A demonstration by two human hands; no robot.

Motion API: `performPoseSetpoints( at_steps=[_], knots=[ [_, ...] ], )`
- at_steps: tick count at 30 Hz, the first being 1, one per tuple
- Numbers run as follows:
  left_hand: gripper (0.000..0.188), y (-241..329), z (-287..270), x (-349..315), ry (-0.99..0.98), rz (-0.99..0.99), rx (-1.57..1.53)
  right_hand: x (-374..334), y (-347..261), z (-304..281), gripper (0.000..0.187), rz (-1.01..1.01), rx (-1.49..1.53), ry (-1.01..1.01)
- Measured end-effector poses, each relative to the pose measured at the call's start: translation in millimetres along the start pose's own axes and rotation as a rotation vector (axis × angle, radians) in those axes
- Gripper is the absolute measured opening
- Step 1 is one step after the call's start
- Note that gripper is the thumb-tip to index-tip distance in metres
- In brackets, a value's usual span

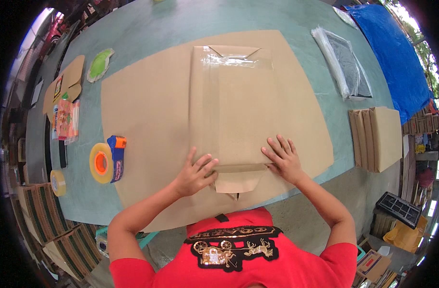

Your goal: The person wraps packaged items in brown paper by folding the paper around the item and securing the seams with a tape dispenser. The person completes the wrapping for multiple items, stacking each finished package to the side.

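Observation:
A flat parcel wrapped in brown paper [243,110] lies lengthwise in front of me on a larger brown paper sheet [147,110]. Shiny clear tape crosses its far end, where the paper is folded to a point, and a strip runs down its left side. At the near end a tapered paper flap [236,181] sticks out toward me. My left hand [196,175] rests at the near left corner with its fingers spread. On the near right corner lies my right hand [283,160], fingers apart and the thumb by the flap's edge.
Left of the sheet stands a tape dispenser [117,158] with a wide roll; another tape roll [58,183] lies by the table's left edge. A green round piece [100,65] and colourful packets [66,117] are farther left. Wrapped parcels [376,138] and a plastic-covered dark item [343,63] sit right.

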State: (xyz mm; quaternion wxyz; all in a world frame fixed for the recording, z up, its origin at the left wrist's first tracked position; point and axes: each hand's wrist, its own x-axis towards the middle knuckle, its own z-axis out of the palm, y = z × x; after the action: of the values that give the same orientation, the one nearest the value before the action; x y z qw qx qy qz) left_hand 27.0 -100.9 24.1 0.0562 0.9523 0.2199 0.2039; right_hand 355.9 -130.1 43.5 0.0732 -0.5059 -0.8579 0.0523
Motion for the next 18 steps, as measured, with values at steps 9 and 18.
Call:
performPoseSetpoints(
  at_steps=[9, 18],
  knots=[
    [0.008, -4.0, 14.7, -12.4, 0.029, -0.072, 0.091, 4.3, -13.7, -10.4, 0.072, 0.077, 0.126, -0.083],
    [0.01, 5.8, 7.5, -22.3, 0.083, -0.159, 0.308, 4.4, -27.9, 2.2, 0.078, -0.209, 0.041, -0.135]
  ],
)
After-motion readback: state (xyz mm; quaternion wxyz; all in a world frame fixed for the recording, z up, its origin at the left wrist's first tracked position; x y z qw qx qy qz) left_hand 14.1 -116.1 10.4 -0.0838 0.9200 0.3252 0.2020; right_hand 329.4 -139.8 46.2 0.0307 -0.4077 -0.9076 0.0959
